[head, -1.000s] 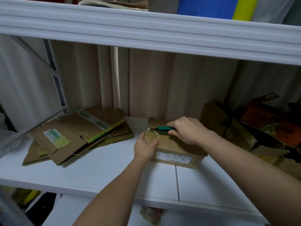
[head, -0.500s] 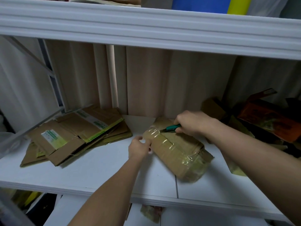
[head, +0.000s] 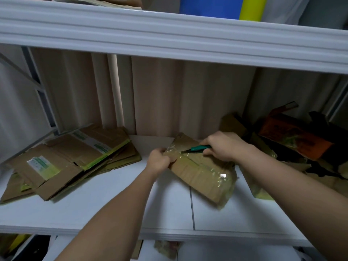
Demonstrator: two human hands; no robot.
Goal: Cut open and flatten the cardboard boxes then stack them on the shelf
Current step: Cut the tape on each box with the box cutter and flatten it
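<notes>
Head view looks down onto a white shelf under another white shelf board. A taped cardboard box lies tilted on the shelf near its middle, one end raised toward the back panel, the other end resting on the shelf surface close to the seam between two shelf panels. Clear tape wraps it and catches a spot of light near its lower end. Whether anything is inside the box cannot be told; its flaps look closed.

The left hand grips the upper left corner of the box, fingers curled around the taped edge. The right hand is clenched around a green-handled cutter, whose tip meets the tape on the top face of the box, just beside the left hand's fingers.

To the left on the same shelf lies a pile of flattened cardboard, several sheets overlapping, some with green and white labels and yellow-green tape along the edges. To the right, against the back corner, sits a heap of other boxes, among them an orange one and dark ones, partly crumpled; what they hold cannot be seen. On the upper shelf stand a blue item and a yellow item, cut off by the frame.
</notes>
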